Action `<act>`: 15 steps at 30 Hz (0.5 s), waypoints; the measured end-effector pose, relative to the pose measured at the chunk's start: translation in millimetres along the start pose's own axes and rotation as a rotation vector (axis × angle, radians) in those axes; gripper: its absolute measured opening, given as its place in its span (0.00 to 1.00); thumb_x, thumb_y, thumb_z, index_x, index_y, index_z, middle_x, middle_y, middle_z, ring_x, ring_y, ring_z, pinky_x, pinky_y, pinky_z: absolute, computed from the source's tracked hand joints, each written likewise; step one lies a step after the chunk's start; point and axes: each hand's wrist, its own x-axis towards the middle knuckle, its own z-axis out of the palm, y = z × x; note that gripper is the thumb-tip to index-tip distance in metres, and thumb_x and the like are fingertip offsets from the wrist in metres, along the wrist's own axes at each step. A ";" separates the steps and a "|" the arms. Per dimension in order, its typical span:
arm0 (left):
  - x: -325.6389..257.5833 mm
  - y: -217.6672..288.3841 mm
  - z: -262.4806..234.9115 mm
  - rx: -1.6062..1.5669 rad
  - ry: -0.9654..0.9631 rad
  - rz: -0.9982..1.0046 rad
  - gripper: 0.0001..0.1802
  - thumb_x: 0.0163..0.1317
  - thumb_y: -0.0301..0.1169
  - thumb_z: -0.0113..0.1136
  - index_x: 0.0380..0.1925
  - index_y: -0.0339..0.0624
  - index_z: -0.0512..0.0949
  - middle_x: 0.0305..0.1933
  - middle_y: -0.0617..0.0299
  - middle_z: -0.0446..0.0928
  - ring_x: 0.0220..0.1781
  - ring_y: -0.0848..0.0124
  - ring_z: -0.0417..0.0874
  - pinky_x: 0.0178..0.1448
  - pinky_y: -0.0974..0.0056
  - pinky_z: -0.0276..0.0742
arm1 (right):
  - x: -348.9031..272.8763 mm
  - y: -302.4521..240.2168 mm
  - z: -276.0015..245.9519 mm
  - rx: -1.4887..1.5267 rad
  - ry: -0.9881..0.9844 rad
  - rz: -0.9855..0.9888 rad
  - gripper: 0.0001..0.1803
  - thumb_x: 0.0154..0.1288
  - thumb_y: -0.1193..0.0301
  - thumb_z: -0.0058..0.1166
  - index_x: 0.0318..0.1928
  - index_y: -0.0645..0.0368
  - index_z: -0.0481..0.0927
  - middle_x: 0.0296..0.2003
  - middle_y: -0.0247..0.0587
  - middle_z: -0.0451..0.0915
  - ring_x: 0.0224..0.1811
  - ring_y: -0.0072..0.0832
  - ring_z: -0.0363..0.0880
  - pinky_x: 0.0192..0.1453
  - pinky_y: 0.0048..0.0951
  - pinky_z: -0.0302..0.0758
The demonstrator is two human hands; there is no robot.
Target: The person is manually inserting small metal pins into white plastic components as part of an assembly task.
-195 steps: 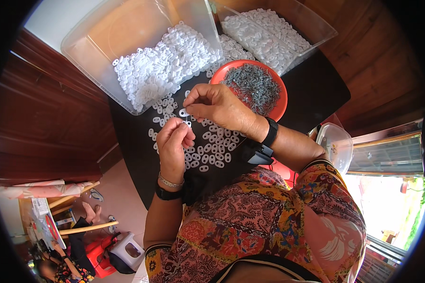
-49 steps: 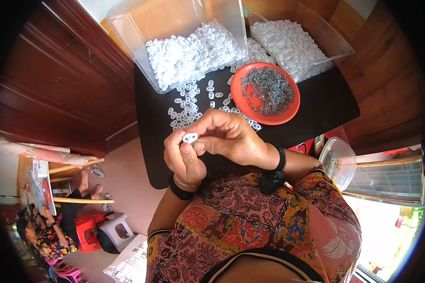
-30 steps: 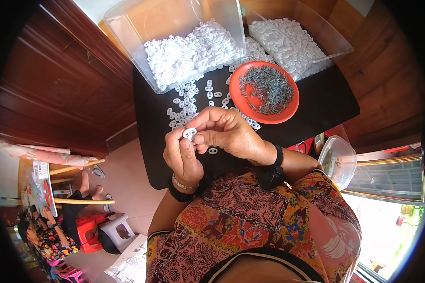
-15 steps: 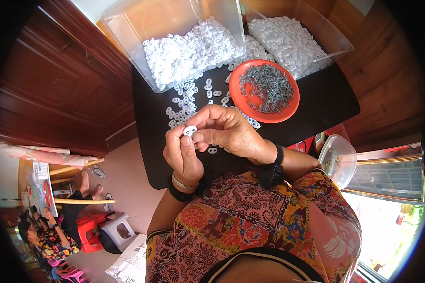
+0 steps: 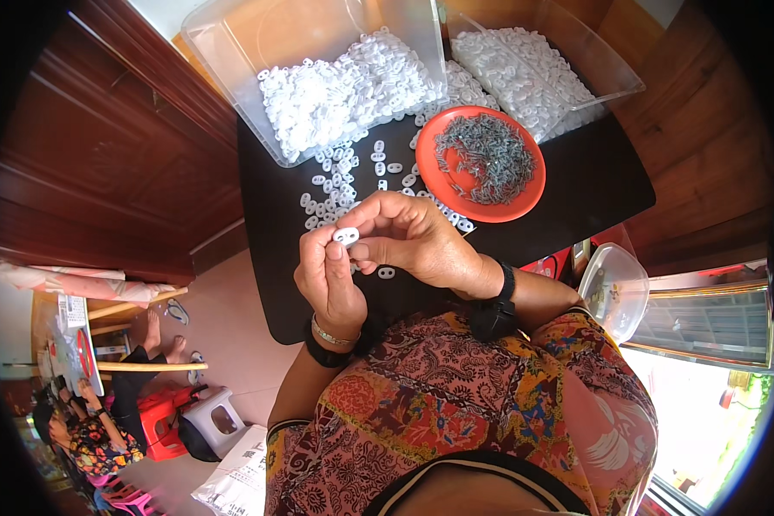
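Between the fingertips of both hands is a small white oval plastic piece with two holes (image 5: 346,236), held over the near part of the dark table (image 5: 275,301). My left hand (image 5: 328,288) pinches it from the left between thumb and fingers. From the right, my right hand (image 5: 430,245) is closed, thumb and forefinger at the piece's right edge; whether a screw is in that grip is hidden. Beyond my hands lie several loose white pieces (image 5: 344,176). An orange-red plate (image 5: 434,185) to the right of them carries a heap of small grey screws (image 5: 490,159).
A large clear tub (image 5: 224,69) heaped with white pieces stands at the far left of the table, a second clear tub (image 5: 615,77) at the far right. A round clear container (image 5: 615,288) is beyond my right elbow. Far left, another person (image 5: 103,443) sits near stools (image 5: 219,421).
The white piece has turned slightly in my fingertips, its two holes now more level. Both hands have stayed in nearly the same place.
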 end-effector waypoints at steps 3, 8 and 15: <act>-0.3 -0.8 -1.0 0.017 0.002 0.003 0.15 0.72 0.35 0.43 0.41 0.31 0.69 0.31 0.60 0.73 0.26 0.79 0.70 0.31 0.73 0.68 | -0.3 -0.1 0.0 -0.014 0.014 0.012 0.12 0.64 0.83 0.53 0.48 0.62 0.76 0.40 0.36 0.81 0.37 0.17 0.78 0.42 0.19 0.77; 0.2 0.1 -3.4 0.082 0.000 -0.031 0.12 0.70 0.31 0.46 0.38 0.31 0.71 0.29 0.61 0.73 0.27 0.80 0.70 0.31 0.73 0.67 | -2.6 -0.9 0.2 -0.114 0.056 -0.001 0.12 0.65 0.83 0.52 0.48 0.63 0.77 0.39 0.35 0.81 0.38 0.17 0.78 0.42 0.20 0.77; 2.9 7.1 -6.4 0.109 -0.017 -0.094 0.11 0.67 0.32 0.48 0.37 0.34 0.72 0.25 0.65 0.72 0.26 0.81 0.69 0.31 0.74 0.64 | -3.3 -3.0 -0.5 -0.240 0.058 -0.018 0.12 0.65 0.83 0.51 0.48 0.63 0.78 0.40 0.34 0.80 0.42 0.17 0.78 0.47 0.21 0.77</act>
